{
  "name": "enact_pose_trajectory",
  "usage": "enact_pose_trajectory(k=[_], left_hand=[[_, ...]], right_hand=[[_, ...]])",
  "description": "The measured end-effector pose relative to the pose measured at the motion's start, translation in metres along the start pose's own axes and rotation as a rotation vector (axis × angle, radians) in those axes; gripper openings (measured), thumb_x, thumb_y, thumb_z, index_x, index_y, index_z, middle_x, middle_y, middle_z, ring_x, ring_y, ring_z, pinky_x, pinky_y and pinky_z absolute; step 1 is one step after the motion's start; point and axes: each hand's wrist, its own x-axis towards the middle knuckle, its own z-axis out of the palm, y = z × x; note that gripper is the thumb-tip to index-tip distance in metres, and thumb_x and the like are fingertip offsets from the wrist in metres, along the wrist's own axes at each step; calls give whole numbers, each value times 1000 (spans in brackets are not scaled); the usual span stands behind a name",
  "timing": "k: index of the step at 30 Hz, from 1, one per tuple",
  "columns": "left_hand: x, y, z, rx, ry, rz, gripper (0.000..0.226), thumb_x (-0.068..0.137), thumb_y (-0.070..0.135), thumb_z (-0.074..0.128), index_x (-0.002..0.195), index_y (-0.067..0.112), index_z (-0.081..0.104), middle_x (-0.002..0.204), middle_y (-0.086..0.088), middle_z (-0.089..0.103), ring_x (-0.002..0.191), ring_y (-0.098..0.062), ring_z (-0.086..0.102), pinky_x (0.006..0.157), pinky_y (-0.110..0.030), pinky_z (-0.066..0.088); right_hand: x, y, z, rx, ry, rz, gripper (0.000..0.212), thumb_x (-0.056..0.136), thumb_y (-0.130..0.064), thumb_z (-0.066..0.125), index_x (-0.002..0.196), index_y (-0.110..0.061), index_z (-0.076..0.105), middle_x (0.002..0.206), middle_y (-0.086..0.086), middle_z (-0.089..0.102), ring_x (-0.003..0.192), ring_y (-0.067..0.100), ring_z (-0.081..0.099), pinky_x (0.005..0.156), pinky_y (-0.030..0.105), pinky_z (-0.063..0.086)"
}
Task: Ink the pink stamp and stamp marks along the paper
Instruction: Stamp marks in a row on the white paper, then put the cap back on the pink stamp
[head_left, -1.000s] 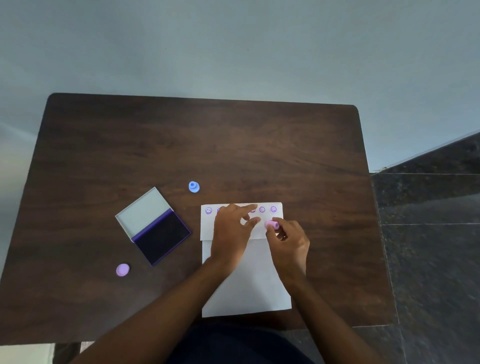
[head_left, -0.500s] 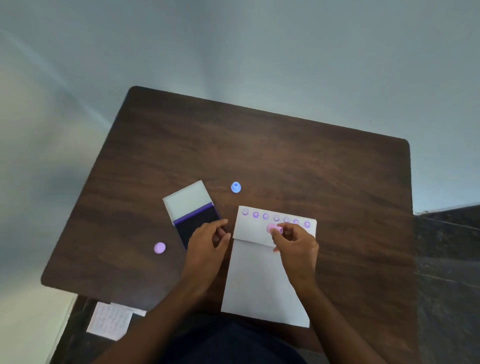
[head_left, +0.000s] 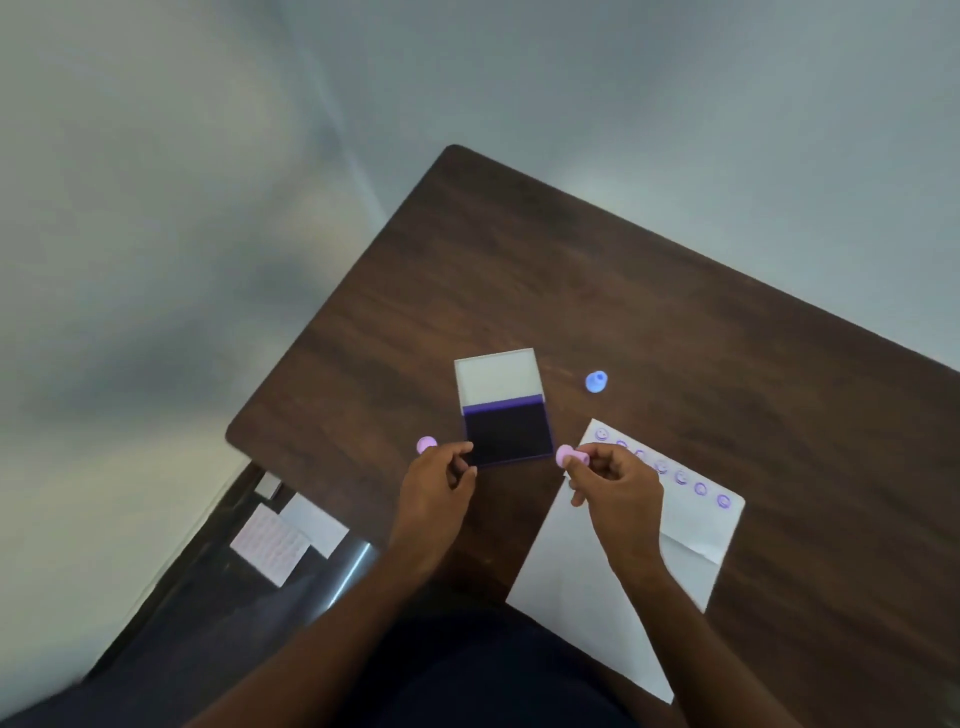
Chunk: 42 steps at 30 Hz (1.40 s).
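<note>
My right hand (head_left: 615, 486) pinches the pink stamp (head_left: 570, 457) and holds it just right of the open ink pad (head_left: 508, 432), whose dark pad faces up and whose white lid lies flat behind it. My left hand (head_left: 440, 480) grips the pad's near left corner. The white paper (head_left: 582, 577) lies to the right, under my right hand, with a row of several purple smiley marks (head_left: 680, 477) along its folded top strip.
A blue stamp (head_left: 596, 382) stands on the dark wooden table (head_left: 649, 312) behind the paper. A pale purple stamp (head_left: 426, 445) sits just left of my left hand. Below the table's left edge, papers (head_left: 278, 540) lie on the floor.
My right hand lifted the pink stamp off the paper and carried it left beside the ink pad. My left hand left the paper and took hold of the pad. The view swung left.
</note>
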Motion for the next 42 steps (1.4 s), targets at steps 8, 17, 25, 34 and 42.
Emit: enact_pose_trajectory(k=[8, 17, 25, 34, 42], left_hand=[[7, -24, -17, 141, 272, -72, 42, 92, 38, 59, 132, 25, 54, 131, 3, 56, 116, -16, 53, 103, -35, 44], [26, -37, -15, 244, 223, -16, 52, 89, 37, 65, 137, 27, 51, 126, 2, 59, 111, -17, 56, 100, -31, 44], [29, -34, -21, 75, 226, -20, 33, 88, 42, 65, 114, 22, 70, 110, 4, 69, 92, -9, 61, 89, -24, 49], [6, -14, -24, -115, 192, 63, 27, 88, 36, 67, 111, 22, 67, 102, 15, 61, 81, 4, 57, 72, 6, 37], [0, -2, -34, -193, 163, 96, 14, 86, 41, 69, 96, 31, 66, 86, 29, 58, 88, 12, 58, 67, 3, 41]], right_hand=[[-1, -15, 27, -27, -93, -7, 19, 79, -41, 75, 84, -23, 70, 65, -9, 71, 53, 7, 66, 46, 9, 48], [-6, -14, 45, -62, -152, 6, 19, 81, -35, 76, 89, -19, 70, 71, -3, 72, 53, 13, 67, 53, 18, 54], [-7, -20, 48, -53, -144, 2, 16, 82, -30, 75, 91, -19, 69, 74, -3, 73, 54, 13, 68, 55, 16, 54], [-7, -24, 58, 39, -195, 15, 18, 82, -29, 74, 98, -21, 73, 78, -2, 75, 57, 12, 70, 60, 20, 57], [-8, -34, 65, 119, -241, 50, 19, 81, -27, 76, 97, -18, 74, 77, -1, 76, 58, 15, 71, 59, 19, 58]])
